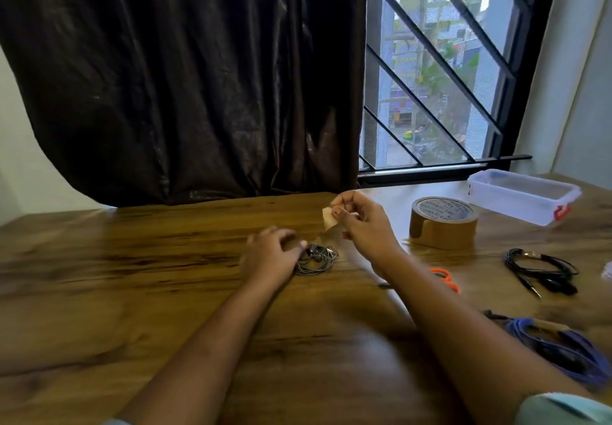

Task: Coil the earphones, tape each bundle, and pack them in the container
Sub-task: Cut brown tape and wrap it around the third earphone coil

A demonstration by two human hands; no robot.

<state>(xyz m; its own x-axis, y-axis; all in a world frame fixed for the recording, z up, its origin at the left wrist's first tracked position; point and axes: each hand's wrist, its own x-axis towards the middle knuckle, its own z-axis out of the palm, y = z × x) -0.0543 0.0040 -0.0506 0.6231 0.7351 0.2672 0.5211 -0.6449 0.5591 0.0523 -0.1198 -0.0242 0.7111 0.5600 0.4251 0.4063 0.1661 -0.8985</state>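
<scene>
Nearest, just right of the right forearm, lies a blue earphone bundle [563, 348], a loose oval of thin cord with a brown band across its top. The glossy wood-grain table [132, 275] carries everything. Beyond the blue bundle and well right of both sets of fingers sits a black earphone coil [543, 269], its plug trailing toward the viewer. Orange scissor handles [447, 279] show behind the right wrist.

The left hand [271, 255] has bent fingers and thumb closed on the left edge of a small grey earphone coil [316, 259], which lies flat on the table, wiry and tangled, buds on top. Just above it, the right hand [361, 222] pinches a short tan tape strip [329, 222] between thumb and fingertips. Right of those fingers stands a squat brown tape roll [442, 222]. Farther right is a clear rectangular plastic container [523, 194] with red clips.
</scene>
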